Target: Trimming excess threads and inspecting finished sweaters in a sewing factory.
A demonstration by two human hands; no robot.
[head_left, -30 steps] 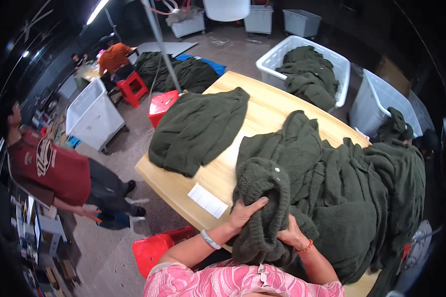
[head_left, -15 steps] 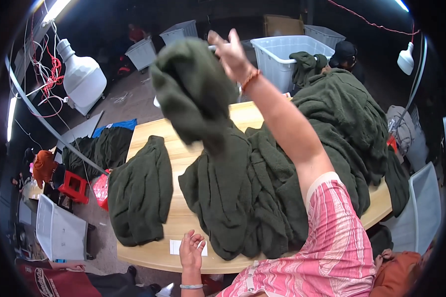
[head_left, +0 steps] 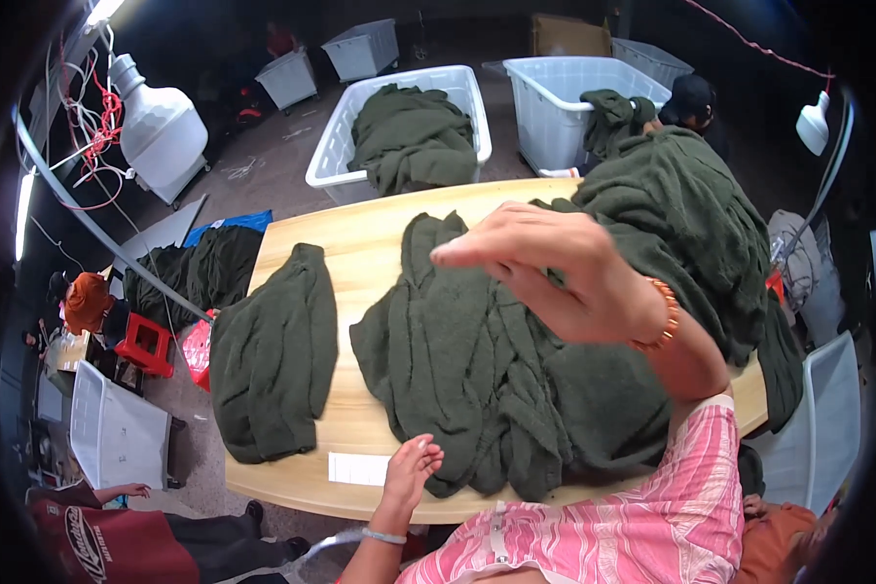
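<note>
My right hand point(head_left: 555, 268) is raised over the table, its fingers stretched out and nothing in it. Under it lie dark green knitted garments point(head_left: 457, 341), overlapping in a loose row. My left hand point(head_left: 414, 472) hovers low at the table's near edge, fingers loosely bent and holding nothing that I can see. It is beside the garments' lower ends and a white sheet of paper point(head_left: 357, 468). Apart from the row, a flat green garment point(head_left: 274, 360) lies on the left. A large green heap point(head_left: 686, 224) covers the table's right side.
Beyond the wooden table point(head_left: 360, 234) stands a white bin point(head_left: 331, 156) with green garments inside. Another white bin point(head_left: 545, 127) is farther right, near a person in a dark cap point(head_left: 693, 97). Lamps hang at left point(head_left: 161, 127) and right point(head_left: 814, 122). A person in maroon point(head_left: 97, 535) is at lower left.
The green garment that my right hand was flinging away from me has left it. That hand has come back nearer and lower. My left hand has shifted right, off the paper.
</note>
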